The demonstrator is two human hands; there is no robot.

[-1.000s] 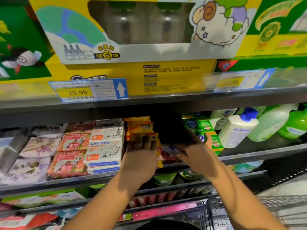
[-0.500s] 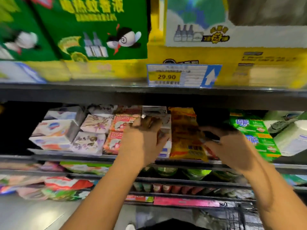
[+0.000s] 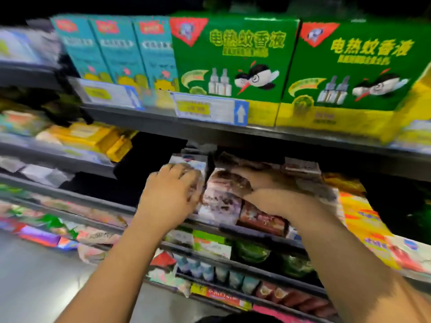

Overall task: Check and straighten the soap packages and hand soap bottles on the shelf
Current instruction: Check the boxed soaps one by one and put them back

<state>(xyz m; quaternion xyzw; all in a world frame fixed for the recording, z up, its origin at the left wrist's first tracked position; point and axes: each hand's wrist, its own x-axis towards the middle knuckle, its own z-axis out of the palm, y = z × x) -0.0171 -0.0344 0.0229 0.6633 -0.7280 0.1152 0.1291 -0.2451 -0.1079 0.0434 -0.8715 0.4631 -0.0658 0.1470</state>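
The view is blurred by motion. On the middle shelf (image 3: 235,229) stands a stack of soap packages. My left hand (image 3: 171,194) curls its fingers over the front of a pale soap box (image 3: 197,167) at the stack's left end. My right hand (image 3: 265,190) reaches in from the right, with fingers across the top of a purple floral soap package (image 3: 221,199) and the thumb under it. Reddish soap packages (image 3: 261,220) lie below my right wrist. No hand soap bottles are in view.
Green mosquito-liquid boxes (image 3: 233,59) and teal boxes (image 3: 116,47) fill the shelf above, behind a price tag (image 3: 210,110). An orange-yellow pack (image 3: 363,220) sits right of the soaps. Yellow packs (image 3: 93,136) lie at left. Lower shelves (image 3: 210,250) hold small goods; grey floor (image 3: 46,287) lies below.
The view has swung to the left along the shelf. Both hands have moved from the orange pack and goat soap boxes to the pale box and floral packages at the stack's left end.
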